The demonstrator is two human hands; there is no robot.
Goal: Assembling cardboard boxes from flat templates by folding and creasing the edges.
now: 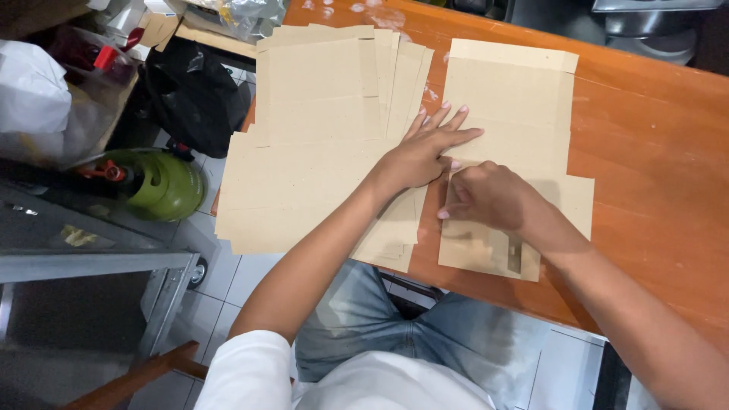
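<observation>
A flat brown cardboard sheet [510, 99] with cut flaps lies on the orange wooden table [653, 152]. My left hand [425, 152] rests flat on its left edge, fingers spread and pointing away from me. My right hand [486, 196] is curled, pressing down on the middle of the same sheet, fingers bent against the card. Left of it sits a fanned stack of several similar brown cardboard sheets [319, 137], overhanging the table's near edge.
A green gas cylinder [163, 182] stands on the tiled floor at left beside a black bag [194, 91] and a metal cabinet [91, 266]. White plastic bags [30, 91] lie at far left. My lap in jeans [380, 319] is below the table edge.
</observation>
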